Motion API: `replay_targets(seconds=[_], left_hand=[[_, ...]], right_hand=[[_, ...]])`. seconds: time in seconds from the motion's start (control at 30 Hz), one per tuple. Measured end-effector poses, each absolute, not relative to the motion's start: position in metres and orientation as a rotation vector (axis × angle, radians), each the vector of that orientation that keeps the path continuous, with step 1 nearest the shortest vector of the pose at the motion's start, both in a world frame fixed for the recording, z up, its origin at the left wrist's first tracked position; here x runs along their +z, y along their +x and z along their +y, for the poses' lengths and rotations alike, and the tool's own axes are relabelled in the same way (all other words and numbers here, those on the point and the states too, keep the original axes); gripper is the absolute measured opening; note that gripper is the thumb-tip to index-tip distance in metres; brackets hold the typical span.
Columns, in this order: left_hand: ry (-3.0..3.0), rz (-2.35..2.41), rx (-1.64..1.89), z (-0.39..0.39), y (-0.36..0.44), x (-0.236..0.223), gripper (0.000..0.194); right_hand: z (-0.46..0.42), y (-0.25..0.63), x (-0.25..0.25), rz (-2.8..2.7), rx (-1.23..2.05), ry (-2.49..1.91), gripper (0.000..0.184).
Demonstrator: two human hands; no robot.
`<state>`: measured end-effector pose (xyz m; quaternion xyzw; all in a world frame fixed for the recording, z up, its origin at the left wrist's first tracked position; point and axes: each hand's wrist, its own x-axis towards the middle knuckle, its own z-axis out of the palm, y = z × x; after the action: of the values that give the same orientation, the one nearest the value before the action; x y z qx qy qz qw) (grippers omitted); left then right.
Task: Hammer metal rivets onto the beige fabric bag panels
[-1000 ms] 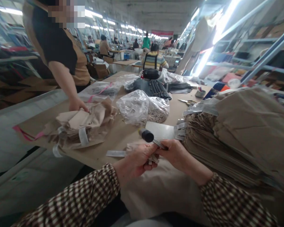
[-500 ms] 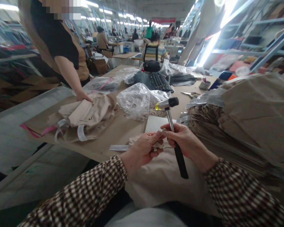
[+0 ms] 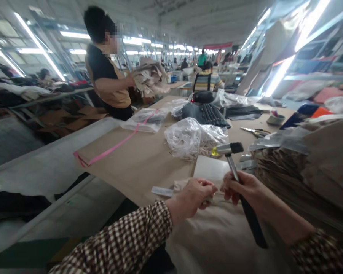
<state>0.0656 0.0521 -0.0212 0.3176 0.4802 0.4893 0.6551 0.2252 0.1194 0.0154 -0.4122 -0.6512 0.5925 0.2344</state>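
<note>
My right hand (image 3: 244, 186) is closed around the handle of a mallet (image 3: 231, 164). The mallet's head, yellow at one end and black at the other, points up and away from me. Just to the left, my left hand (image 3: 192, 198) pinches small beige fabric pieces (image 3: 208, 198), mostly hidden by its fingers. Under both hands lies a beige fabric item (image 3: 217, 228), draped over the near table edge. A white board (image 3: 211, 167) lies just beyond the hands. A pale strip (image 3: 161, 191) sticks out left of the fabric.
At right rises a stack of beige fabric pieces (image 3: 291, 167). Clear plastic bags (image 3: 185, 135), scissors (image 3: 255, 132), a small cup (image 3: 275, 118) and dark bags (image 3: 202, 114) lie farther along the table (image 3: 125, 163). A pink ribbon (image 3: 117, 144) trails at left. Beyond, a co-worker (image 3: 111, 76) holds beige fabric.
My hands have moved slightly apart, the right still gripping the mallet. The co-worker has lifted the beige bag off the table and stands farther back. My view has swung left and upward.
</note>
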Motion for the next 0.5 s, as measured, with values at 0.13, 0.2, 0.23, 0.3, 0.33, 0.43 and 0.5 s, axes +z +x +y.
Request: replay_targets(seconds=[0.13, 0.2, 0.23, 0.3, 0.33, 0.43, 0.5], left_hand=[[0.791, 1.27, 1.05, 0.065, 0.06, -0.015, 0.028], [0.825, 1.292, 1.038, 0.072, 0.06, -0.015, 0.027], [0.831, 1.303, 1.027, 0.075, 0.059, -0.016, 0.026], [0.851, 1.31, 0.971, 0.078, 0.057, -0.018, 0.024], [0.875, 1.312, 0.934, 0.079, 0.056, -0.02, 0.023], [0.985, 1.3, 0.839, 0.081, 0.05, -0.024, 0.021], [1.064, 1.321, 0.781, 0.084, 0.045, -0.026, 0.02]], right_hand=[[0.142, 0.227, 0.003, -2.029, 1.571, -1.162, 0.032], [0.153, 0.225, -0.009, -2.119, 1.579, -1.177, 0.03], [0.157, 0.223, -0.014, -2.153, 1.606, -1.16, 0.029], [0.16, 0.221, -0.018, -2.194, 1.657, -1.099, 0.029], [0.16, 0.221, -0.017, -2.201, 1.672, -1.083, 0.03], [0.159, 0.221, -0.01, -2.194, 1.69, -1.139, 0.029], [0.163, 0.221, -0.007, -2.264, 1.655, -1.183, 0.028]])
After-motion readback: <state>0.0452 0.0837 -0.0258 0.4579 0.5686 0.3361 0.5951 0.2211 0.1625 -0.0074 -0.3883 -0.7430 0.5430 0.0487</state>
